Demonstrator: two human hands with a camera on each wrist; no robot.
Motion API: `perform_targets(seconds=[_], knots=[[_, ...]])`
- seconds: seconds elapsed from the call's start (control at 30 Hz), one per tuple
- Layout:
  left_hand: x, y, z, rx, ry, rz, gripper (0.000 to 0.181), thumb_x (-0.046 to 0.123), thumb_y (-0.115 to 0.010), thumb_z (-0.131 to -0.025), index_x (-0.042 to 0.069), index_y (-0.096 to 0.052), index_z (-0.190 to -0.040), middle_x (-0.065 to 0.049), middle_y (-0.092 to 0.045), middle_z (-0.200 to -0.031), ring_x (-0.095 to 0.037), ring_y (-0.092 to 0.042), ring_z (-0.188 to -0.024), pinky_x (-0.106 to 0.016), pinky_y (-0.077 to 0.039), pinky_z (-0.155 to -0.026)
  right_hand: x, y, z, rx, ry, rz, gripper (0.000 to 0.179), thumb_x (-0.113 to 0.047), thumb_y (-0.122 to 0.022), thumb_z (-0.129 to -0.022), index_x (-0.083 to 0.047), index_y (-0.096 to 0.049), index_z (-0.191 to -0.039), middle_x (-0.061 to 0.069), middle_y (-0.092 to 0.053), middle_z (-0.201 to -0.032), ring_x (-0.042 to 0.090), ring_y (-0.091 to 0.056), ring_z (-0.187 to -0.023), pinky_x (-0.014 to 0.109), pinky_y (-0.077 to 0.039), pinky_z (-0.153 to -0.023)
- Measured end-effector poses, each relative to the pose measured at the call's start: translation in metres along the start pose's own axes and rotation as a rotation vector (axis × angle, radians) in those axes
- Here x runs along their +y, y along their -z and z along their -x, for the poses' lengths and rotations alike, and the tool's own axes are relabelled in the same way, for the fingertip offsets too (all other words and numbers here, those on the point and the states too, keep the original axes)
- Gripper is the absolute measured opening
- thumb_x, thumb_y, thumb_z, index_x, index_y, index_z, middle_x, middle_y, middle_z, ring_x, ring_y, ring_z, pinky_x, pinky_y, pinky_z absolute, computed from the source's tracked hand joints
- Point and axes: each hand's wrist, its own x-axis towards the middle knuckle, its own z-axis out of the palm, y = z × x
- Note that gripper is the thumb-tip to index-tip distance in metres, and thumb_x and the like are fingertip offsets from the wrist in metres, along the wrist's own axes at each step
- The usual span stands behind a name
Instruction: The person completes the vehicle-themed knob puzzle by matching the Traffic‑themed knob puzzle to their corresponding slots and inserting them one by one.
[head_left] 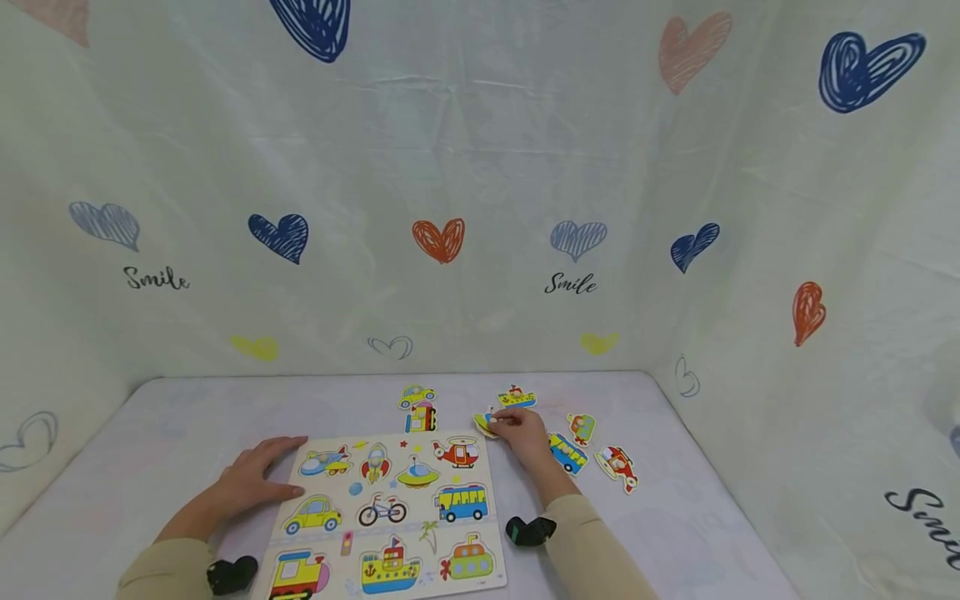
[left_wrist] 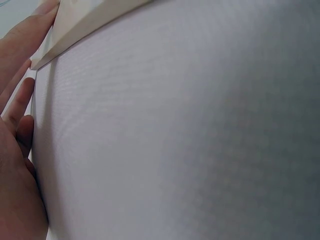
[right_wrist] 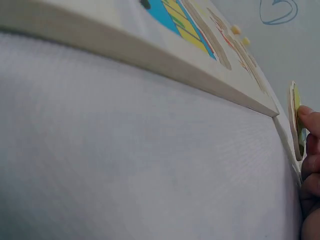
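A wooden puzzle board [head_left: 420,533] with vehicle pictures lies flat on the table. My left hand [head_left: 247,482] rests at its upper left side, thumb and fingers spread out along the edge. In the left wrist view, fingertips of the left hand [left_wrist: 15,95] touch the corner of the board [left_wrist: 85,22]. Beyond the board's upper right corner, my right hand [head_left: 522,433] pinches a flying saucer puzzle piece [head_left: 482,425] between thumb and fingers. The right wrist view shows this saucer piece [right_wrist: 295,122] tilted up on its edge, partly hidden by the fingers.
A car piece [head_left: 417,396] and a train piece [head_left: 421,417] lie behind the board. Near the right hand are a ship piece [head_left: 517,398], a bus piece [head_left: 567,454], a submarine piece [head_left: 581,428] and a helicopter piece [head_left: 617,467]. A heart-printed curtain [head_left: 495,317] hangs behind the table.
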Motion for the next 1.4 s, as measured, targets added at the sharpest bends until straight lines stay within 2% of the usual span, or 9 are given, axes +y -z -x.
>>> perform_targets(seconds=[0.17,0.33,0.47,0.53,0.7,0.87,1.0,1.17,1.4], knots=[[0.0,-0.001,0.0,0.0,0.0,0.0,0.094,0.05,-0.081,-0.072,0.004,-0.042,-0.143,-0.032,-0.03,-0.146,-0.055,-0.025,-0.127,-0.075,-0.02,-0.095,0.0,0.0,0.002,-0.032,0.021,-0.012,0.014,-0.02,-0.078,-0.084,-0.012,-0.077,-0.096,0.004,-0.058,-0.085,0.019,-0.05,-0.077,0.026,-0.041,-0.06],[-0.001,0.0,-0.001,-0.001,-0.002,0.006,0.094,0.05,-0.081,-0.072,0.005,-0.041,-0.144,-0.032,-0.03,-0.146,-0.055,-0.025,-0.127,-0.076,-0.019,-0.095,-0.004,-0.003,0.006,-0.057,0.06,0.005,0.011,-0.023,-0.08,-0.082,-0.017,-0.079,-0.092,0.001,-0.057,-0.093,0.021,-0.048,-0.086,0.031,-0.041,-0.069],[-0.001,0.0,-0.001,0.002,-0.009,0.007,0.094,0.05,-0.081,-0.072,0.005,-0.042,-0.144,-0.032,-0.03,-0.146,-0.055,-0.025,-0.127,-0.077,-0.019,-0.094,-0.016,-0.01,0.012,-0.086,0.137,0.011,0.011,-0.02,-0.081,-0.081,-0.013,-0.08,-0.09,0.0,-0.058,-0.095,0.02,-0.05,-0.087,0.033,-0.042,-0.073],[0.0,0.0,0.0,0.007,-0.011,0.009,0.093,0.049,-0.082,-0.072,0.005,-0.042,-0.144,-0.032,-0.031,-0.146,-0.055,-0.025,-0.127,-0.076,-0.019,-0.094,-0.022,-0.015,0.015,-0.096,0.149,0.001,0.012,-0.02,-0.081,-0.081,-0.011,-0.08,-0.089,-0.001,-0.057,-0.098,0.02,-0.05,-0.089,0.032,-0.043,-0.074],[0.002,0.001,0.002,0.016,-0.021,0.007,0.09,0.046,-0.082,-0.073,0.005,-0.042,-0.143,-0.032,-0.032,-0.145,-0.055,-0.025,-0.127,-0.076,-0.019,-0.094,-0.031,-0.026,0.021,-0.145,0.129,-0.023,0.012,-0.023,-0.081,-0.081,-0.013,-0.08,-0.087,-0.004,-0.059,-0.103,0.018,-0.053,-0.093,0.031,-0.046,-0.077],[0.001,0.0,0.002,0.015,-0.02,0.01,0.091,0.046,-0.082,-0.073,0.004,-0.042,-0.143,-0.032,-0.032,-0.145,-0.054,-0.025,-0.127,-0.076,-0.019,-0.094,-0.038,-0.039,0.028,-0.206,0.155,-0.016,0.012,-0.027,-0.081,-0.081,-0.017,-0.08,-0.087,-0.008,-0.061,-0.103,0.016,-0.055,-0.093,0.029,-0.047,-0.077],[0.0,-0.002,0.002,0.013,-0.014,0.018,0.092,0.048,-0.081,-0.072,0.005,-0.042,-0.143,-0.031,-0.031,-0.146,-0.054,-0.025,-0.128,-0.076,-0.019,-0.094,-0.045,-0.048,0.034,-0.246,0.158,-0.064,0.011,-0.025,-0.08,-0.082,-0.015,-0.08,-0.086,-0.008,-0.063,-0.106,0.015,-0.057,-0.096,0.028,-0.05,-0.076],[0.001,-0.002,0.002,0.007,-0.009,0.021,0.093,0.048,-0.081,-0.072,0.005,-0.042,-0.144,-0.031,-0.031,-0.146,-0.054,-0.025,-0.128,-0.076,-0.019,-0.095,-0.048,-0.06,0.04,-0.249,0.121,-0.076,0.009,-0.022,-0.08,-0.081,-0.013,-0.08,-0.085,-0.01,-0.065,-0.106,0.012,-0.06,-0.093,0.025,-0.052,-0.072],[0.004,0.002,0.003,0.01,-0.004,-0.005,0.09,0.045,-0.081,-0.074,0.004,-0.041,-0.144,-0.032,-0.03,-0.146,-0.055,-0.025,-0.127,-0.076,-0.02,-0.095,-0.052,-0.075,0.046,-0.25,0.084,-0.047,0.005,-0.021,-0.081,-0.08,-0.016,-0.079,-0.082,-0.014,-0.067,-0.106,0.009,-0.058,-0.097,0.025,-0.05,-0.075]])
